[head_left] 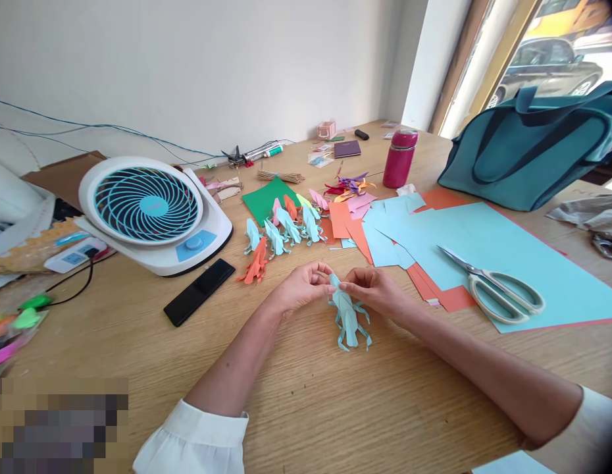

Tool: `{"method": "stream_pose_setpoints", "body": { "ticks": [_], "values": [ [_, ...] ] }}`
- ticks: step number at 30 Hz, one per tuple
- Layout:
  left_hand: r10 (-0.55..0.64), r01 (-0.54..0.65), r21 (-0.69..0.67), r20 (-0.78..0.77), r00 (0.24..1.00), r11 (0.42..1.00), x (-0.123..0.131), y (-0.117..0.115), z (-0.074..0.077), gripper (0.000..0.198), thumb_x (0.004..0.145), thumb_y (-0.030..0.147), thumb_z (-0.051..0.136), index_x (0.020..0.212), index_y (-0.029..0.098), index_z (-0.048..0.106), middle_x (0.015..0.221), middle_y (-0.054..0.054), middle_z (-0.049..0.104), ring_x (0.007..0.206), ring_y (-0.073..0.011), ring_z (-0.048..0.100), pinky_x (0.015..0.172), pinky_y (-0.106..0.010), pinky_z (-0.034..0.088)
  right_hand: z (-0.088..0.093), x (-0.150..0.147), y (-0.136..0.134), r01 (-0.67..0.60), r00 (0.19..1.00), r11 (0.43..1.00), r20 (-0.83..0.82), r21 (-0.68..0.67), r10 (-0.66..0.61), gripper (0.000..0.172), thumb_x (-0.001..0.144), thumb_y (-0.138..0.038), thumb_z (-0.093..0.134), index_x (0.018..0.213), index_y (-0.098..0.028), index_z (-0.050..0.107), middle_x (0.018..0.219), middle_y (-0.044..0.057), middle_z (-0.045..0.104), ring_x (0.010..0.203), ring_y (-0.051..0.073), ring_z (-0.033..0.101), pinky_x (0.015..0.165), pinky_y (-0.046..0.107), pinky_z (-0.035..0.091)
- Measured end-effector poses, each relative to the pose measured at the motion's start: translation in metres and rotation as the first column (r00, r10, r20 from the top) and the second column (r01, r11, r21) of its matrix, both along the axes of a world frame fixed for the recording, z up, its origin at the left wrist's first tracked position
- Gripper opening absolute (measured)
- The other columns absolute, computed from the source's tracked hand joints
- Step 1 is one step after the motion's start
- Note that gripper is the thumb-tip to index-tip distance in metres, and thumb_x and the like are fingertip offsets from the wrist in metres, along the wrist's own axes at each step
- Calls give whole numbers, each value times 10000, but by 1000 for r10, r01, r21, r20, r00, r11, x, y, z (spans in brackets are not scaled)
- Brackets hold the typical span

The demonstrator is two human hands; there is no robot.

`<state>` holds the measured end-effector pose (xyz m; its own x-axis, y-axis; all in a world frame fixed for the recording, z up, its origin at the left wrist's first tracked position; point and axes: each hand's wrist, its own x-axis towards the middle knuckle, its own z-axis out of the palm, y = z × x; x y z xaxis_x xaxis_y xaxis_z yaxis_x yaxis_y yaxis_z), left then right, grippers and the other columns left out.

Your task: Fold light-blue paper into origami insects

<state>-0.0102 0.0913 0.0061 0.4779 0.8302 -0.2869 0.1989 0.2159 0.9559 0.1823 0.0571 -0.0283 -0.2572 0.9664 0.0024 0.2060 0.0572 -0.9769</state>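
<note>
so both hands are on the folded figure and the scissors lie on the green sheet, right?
Not quite: the head view shows the scissors on the large light blue sheet. Left hand and right hand are on the folded figure.

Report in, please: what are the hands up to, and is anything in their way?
Both hands, left hand and right hand, pinching light-blue paper figure at one end. Figure's folded legs splayed. Scissors off right, apart from hands.

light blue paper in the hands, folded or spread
Folded: the light blue paper shows creases, with narrow bent parts sticking out on both sides.
</note>
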Motion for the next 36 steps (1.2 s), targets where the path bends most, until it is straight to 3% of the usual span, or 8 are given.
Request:
{"method": "stream_pose_setpoints", "body": {
  "ticks": [4, 13, 18, 24, 31, 36],
  "values": [
    [4, -4, 6, -39, 999, 1000, 1, 2, -2, 328, 612, 193, 833, 869, 136, 637, 693, 6, 671, 641, -104, 618, 677, -236, 457, 1, 0, 2, 0, 1000, 1000, -2, 14, 0, 298, 783, -464, 672, 768, -167, 647, 677, 13, 615, 601, 124, 539, 540, 251, 426],
    [-7, 8, 35, -22, 1000, 999, 3, 1, -5, 212, 643, 245, 807, 797, 131, 717, 735, -20, 701, 694, -118, 611, 711, -237, 448, 4, 0, 0, -46, 998, 997, -33, -54, 44, 314, 810, -474, 627, 798, -161, 626, 700, 28, 642, 631, 142, 589, 580, 273, 477],
    [-11, 17, 79, -69, 998, 997, 4, -1, -4, 143, 713, 276, 743, 765, 144, 727, 687, 1, 679, 627, -101, 569, 637, -219, 421, 6, 0, 1, -26, 996, 997, -82, -74, 20, 305, 774, -468, 660, 798, -169, 598, 705, 11, 623, 626, 131, 585, 581, 268, 482],
    [-15, 32, 95, -169, 986, 995, 9, -4, 2, 95, 787, 190, 649, 801, 141, 729, 593, 16, 634, 544, -80, 569, 493, -169, 370, 9, 2, 1, 37, 998, 992, -51, -119, -43, 200, 723, -345, 709, 741, -173, 609, 624, -18, 612, 541, 109, 576, 511, 233, 446],
    [91, -97, -61, -85, 992, 993, 16, -10, 5, 82, 847, 70, 608, 798, 115, 657, 680, -22, 705, 640, -118, 710, 589, -195, 533, 20, 5, 2, 15, 995, 973, -90, -229, -37, 181, 742, -312, 727, 793, -190, 603, 697, 1, 677, 649, 157, 696, 585, 258, 541],
    [107, -113, -71, -85, 991, 991, 20, -13, 8, 135, 887, 65, 583, 787, 100, 667, 660, -24, 700, 635, -114, 713, 624, -206, 561, 24, 4, 1, 4, 993, 963, -117, -268, -37, 233, 783, -382, 706, 786, -177, 595, 666, -6, 648, 592, 129, 663, 572, 246, 533]
  ]
}}
